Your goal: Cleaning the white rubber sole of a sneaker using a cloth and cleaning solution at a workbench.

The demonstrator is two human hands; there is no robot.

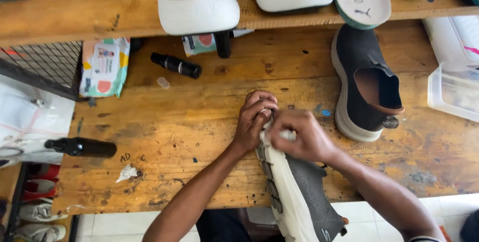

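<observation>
At the near middle of the wooden bench (164, 127), the left hand (253, 118) grips the toe of a grey shoe (304, 192) with a white sole, while the right hand (302, 135) presses a white cloth (285, 134) against it. Right of them lies a matching shoe (366, 85); far left, a wipes packet (104, 66) and a black bottle (176, 65).

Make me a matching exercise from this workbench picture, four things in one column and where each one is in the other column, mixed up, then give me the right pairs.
Things:
1. grey shoe
2. black slip-on shoe
3. pack of wipes
4. small black bottle

Places:
A. far left of the bench, beside the wire rack
B. held at its toe by both hands, the left hand and the right hand
C. lying on the bench between the wipes and the middle
D. on the bench to the right of the hands, opening facing up

Pairs: 1-B, 2-D, 3-A, 4-C
</observation>
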